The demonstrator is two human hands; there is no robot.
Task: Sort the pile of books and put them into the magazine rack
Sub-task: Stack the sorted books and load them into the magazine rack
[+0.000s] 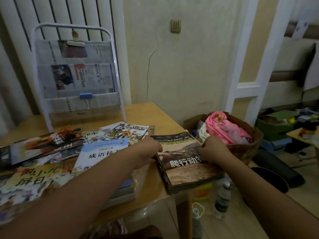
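Note:
A white wire magazine rack (pixel 38 69) stands at the back left of the wooden table (pixel 151 116), with newspapers in its pockets. A stack of dark reptile books (pixel 186 171) lies at the table's right edge. My left hand (pixel 148 150) grips the stack's left edge. My right hand (pixel 213 149) holds its right side, fingers curled on the top cover. A blue-and-white book (pixel 101 152) lies on a stack under my left forearm. More books and magazines (pixel 48 144) spread over the left of the table.
A brown basket (pixel 248 149) with pink plastic bags sits on the floor right of the table. A plastic bottle (pixel 222 197) stands on the floor by the table leg. Boxes and clutter (pixel 279 125) fill the floor at far right.

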